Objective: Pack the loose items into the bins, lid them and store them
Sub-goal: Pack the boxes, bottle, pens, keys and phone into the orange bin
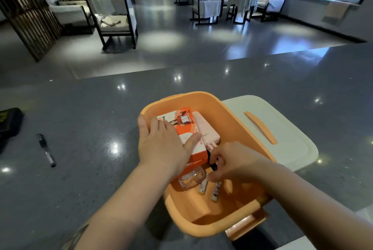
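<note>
2 bare forearms, no sleeves, watch or rings visible. Left hand (163,144) and right hand (236,161) bare, short nails, no gloves.

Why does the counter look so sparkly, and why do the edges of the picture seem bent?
In the head view, ceiling lights glare as bright dots on the polished grey counter; the wide lens bows the counter's far edge and stretches the forearms near the bottom; the distant chairs look soft and slightly smeared; inside the orange bin, the right hand shades the batteries.
</note>
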Demonstrator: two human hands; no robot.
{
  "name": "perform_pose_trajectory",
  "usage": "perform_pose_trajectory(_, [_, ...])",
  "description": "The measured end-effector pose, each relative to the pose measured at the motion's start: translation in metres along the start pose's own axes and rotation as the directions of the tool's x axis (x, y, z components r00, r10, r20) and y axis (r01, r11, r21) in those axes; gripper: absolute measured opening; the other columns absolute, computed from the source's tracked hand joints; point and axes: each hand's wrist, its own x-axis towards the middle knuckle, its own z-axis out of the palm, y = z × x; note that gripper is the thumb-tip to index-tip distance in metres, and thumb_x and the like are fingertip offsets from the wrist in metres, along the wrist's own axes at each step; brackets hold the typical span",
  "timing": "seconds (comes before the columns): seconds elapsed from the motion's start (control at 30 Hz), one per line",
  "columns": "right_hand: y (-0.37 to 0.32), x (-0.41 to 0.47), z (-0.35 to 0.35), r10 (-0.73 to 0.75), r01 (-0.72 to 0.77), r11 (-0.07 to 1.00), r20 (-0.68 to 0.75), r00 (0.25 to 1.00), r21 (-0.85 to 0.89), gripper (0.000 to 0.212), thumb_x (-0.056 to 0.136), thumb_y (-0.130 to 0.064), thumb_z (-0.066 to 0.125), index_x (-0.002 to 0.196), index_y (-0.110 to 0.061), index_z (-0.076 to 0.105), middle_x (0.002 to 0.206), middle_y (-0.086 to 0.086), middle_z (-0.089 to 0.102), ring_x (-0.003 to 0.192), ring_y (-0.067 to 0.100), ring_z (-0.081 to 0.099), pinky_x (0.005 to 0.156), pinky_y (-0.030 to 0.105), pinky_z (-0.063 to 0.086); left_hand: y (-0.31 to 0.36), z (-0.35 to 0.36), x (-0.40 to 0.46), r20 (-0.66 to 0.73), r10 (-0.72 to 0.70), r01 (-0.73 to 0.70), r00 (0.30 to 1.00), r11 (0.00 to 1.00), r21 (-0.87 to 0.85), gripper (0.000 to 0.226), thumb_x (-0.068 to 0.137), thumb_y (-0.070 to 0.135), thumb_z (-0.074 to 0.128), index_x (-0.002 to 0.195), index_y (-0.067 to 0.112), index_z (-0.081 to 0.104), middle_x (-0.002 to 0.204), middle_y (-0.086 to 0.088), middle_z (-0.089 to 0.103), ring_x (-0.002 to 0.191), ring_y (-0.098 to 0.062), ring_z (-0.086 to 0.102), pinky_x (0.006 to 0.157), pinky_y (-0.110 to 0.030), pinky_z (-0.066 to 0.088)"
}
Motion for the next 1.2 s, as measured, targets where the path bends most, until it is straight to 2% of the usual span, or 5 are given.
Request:
perform_pose_trajectory(0.23, [-0.011,-0.010,-0.026,-0.026,0.035,0.999,-0.223,0.974,0.035,0.033,0.079,-0.049,0.069,0.106,-0.031,0.062,0.083,-0.017,0.060,0.078,0.002,0.060,0.062,0.013,0.039,-0.013,0.007,0.003,-0.045,-0.082,0.076,0.996,0.990,-0.116,0.097,0.074,0.083,0.009,0.144,0.019,0.028,0.158,-0.008,0.012,0.146,-0.027,0.001,0.103,-0.051,-0.026])
perform_pose_trajectory(0.53, [-0.082,-0.021,-0.051,-0.180,0.156,0.984,-0.465,0.867,-0.090,0.024,0.080,-0.049,0.067,0.100,-0.038,0.063,0.077,-0.022,0.060,0.072,-0.003,0.056,0.058,0.015,0.037,-0.079,0.004,-0.013,-0.248,-0.064,-0.040,0.967,0.919,-0.393,0.053,0.085,0.065,0.031,0.125,0.037,0.050,0.138,0.012,0.045,0.132,-0.010,0.031,0.109,-0.038,-0.003])
perform_pose_trajectory(0.77, [-0.232,0.014,0.027,-0.418,0.479,0.877,-0.430,0.800,0.039,0.024,0.078,-0.047,0.065,0.098,-0.034,0.063,0.070,-0.018,0.060,0.069,0.001,0.058,0.071,0.030,0.051,-0.233,0.042,-0.050,-0.020,-0.355,0.319,0.935,0.864,-0.390,0.047,0.087,0.058,0.043,0.127,0.035,0.050,0.138,0.012,0.046,0.131,-0.013,0.033,0.107,-0.034,0.015])
perform_pose_trajectory(1.0, [-0.319,0.098,0.120,-0.369,0.417,0.892,-0.252,0.894,0.172,0.030,0.078,-0.036,0.068,0.107,-0.031,0.065,0.082,-0.015,0.065,0.081,0.005,0.063,0.078,0.027,0.050,-0.370,0.073,-0.108,0.025,-0.573,0.549,0.819,0.770,-0.326,0.049,0.084,0.054,0.050,0.128,0.035,0.047,0.136,0.011,0.045,0.128,-0.016,0.036,0.104,-0.032,0.019])
perform_pose_trajectory(1.2, [-0.372,0.179,0.138,-0.295,0.337,0.940,-0.381,0.876,0.049,0.049,0.078,-0.031,0.071,0.123,-0.020,0.055,0.116,0.005,0.057,0.112,0.026,0.054,0.086,0.036,0.047,-0.460,0.090,-0.133,0.044,-0.736,0.719,0.676,0.645,-0.257,0.064,0.074,0.053,0.061,0.131,0.030,0.042,0.140,0.001,0.038,0.126,-0.024,0.035,0.100,-0.035,0.030])
